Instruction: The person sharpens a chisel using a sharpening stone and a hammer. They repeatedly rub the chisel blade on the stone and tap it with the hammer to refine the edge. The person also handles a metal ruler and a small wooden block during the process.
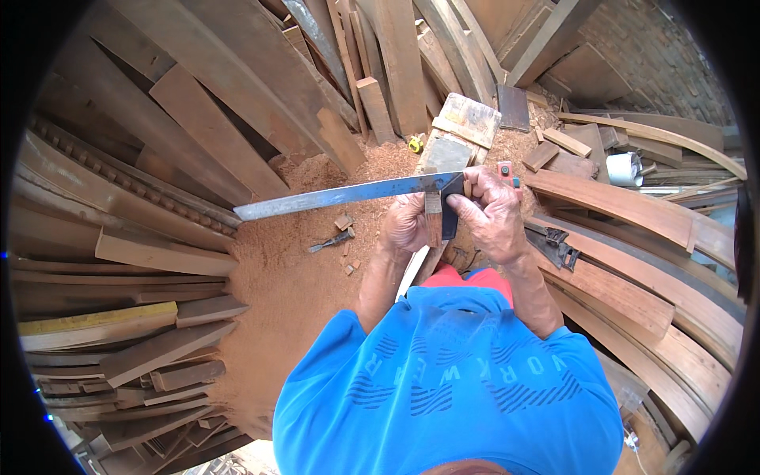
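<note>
Right hand: your right hand pinches the dark stock of an L-shaped tool, probably a square, between thumb and fingers; a firm but light grip should stop it from rocking.
Left hand: your left hand is closed on a small wood piece, thumb near its upper part; hold it squarely so that it does not twist.
Wood piece: it stands between your two hands, just beside the stock and under the blade; whether its face meets the stock all along, you cannot tell from above, so seat it flush before trusting the edge.
Blade: the long steel blade reaches out past your left hand, far to the left; its overhang likely pulls the tool down, so support it from the stock.
Chisel: the chisel lies left of your left hand on the sawdust, near some wood offcuts; mind it if you lower that arm.
Tape measure: the yellow tape measure sits beyond your left hand, beside a worn board, handy for checking a length.
</note>
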Demonstrator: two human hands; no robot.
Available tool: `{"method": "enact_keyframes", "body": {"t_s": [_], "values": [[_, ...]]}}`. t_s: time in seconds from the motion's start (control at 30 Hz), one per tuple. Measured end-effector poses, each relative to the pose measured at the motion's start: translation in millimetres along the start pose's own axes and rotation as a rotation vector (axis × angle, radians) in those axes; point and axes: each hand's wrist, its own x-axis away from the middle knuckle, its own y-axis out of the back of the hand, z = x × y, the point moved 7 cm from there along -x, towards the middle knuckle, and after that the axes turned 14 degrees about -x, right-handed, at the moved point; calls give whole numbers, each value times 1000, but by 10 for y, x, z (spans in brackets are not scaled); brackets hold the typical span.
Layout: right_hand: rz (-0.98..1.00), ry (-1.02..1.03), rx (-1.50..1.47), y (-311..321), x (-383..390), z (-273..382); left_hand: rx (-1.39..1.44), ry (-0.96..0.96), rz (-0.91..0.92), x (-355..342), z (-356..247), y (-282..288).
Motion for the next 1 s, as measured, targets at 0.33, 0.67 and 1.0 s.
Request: {"method": "enact_keyframes", "body": {"t_s": [0.33,0.67,1.0], "values": [[49,8,-69,8,-6,88,-74,-1,-35,-8,5,-32],[1,38,-47,103,26,88,-75,-29,50,49,-35,-194],[68,-30,23,92,14,2,-109,48,23,134,26,-126]]}}
